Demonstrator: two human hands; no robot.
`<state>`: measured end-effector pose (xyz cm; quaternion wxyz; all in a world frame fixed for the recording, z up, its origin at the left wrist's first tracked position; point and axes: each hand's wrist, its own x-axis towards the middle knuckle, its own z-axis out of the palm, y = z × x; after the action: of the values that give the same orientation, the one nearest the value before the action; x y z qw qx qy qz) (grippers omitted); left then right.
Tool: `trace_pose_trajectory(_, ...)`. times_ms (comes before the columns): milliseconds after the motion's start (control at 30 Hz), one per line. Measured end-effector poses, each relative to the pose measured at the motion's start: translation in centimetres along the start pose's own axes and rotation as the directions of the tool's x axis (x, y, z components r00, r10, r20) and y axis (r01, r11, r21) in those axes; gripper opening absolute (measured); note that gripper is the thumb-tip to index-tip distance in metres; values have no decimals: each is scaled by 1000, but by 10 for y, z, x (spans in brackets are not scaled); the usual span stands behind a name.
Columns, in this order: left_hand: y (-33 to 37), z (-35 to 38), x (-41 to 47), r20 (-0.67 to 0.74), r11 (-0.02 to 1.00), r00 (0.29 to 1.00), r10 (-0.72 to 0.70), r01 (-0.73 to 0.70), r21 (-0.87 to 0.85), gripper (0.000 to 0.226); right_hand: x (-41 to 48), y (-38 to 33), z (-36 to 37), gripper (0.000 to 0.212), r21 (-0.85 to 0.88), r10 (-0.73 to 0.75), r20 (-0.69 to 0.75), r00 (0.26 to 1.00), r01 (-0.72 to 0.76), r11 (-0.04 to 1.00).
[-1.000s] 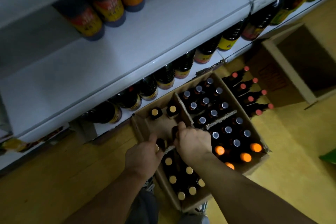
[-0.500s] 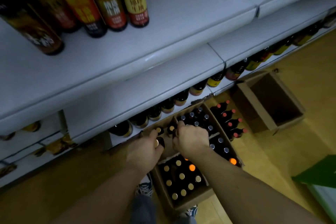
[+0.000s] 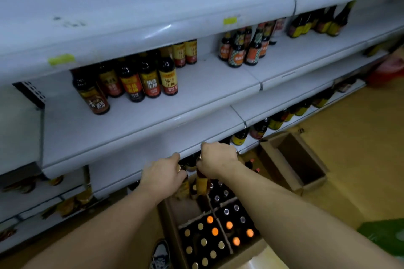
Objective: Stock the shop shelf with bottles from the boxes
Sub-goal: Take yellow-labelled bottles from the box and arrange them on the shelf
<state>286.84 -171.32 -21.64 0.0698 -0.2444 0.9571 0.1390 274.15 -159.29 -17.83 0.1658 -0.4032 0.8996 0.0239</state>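
Note:
A cardboard box (image 3: 169,225) on the floor is divided into compartments and holds several dark bottles with gold, silver and orange caps. My left hand (image 3: 162,176) grips the neck of a dark bottle (image 3: 184,188) lifted above the box. My right hand (image 3: 215,159) is closed around the top of another dark bottle with a yellow label (image 3: 202,182), also raised out of the box. Both hands are just in front of the white shop shelf (image 3: 192,98), whose middle level carries several sauce bottles (image 3: 150,81).
An empty open cardboard box (image 3: 294,161) stands on the floor to the right. More bottles line the lowest shelf (image 3: 260,130). A further group of bottles (image 3: 242,47) stands on the middle shelf at right. My shoe (image 3: 160,255) is beside the full box. A green object (image 3: 384,236) lies at far right.
Both hands have lifted out of the box, each with a bottle, and risen toward the shelf edge. My view has tilted up, showing the higher shelves.

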Motion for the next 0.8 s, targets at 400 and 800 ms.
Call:
trace_pose_trajectory(400, 40, -158, -18, -161, 996, 987, -15, 29, 85, 23, -45, -4, -149, 30, 75, -18, -186, 982, 33, 997)
trace_pose_trajectory(800, 51, -279, -56, -382, 999, 924, -31, 44, 26, 26, -87, -22, -262, 34, 83, -99, -396, 913, 142, 986)
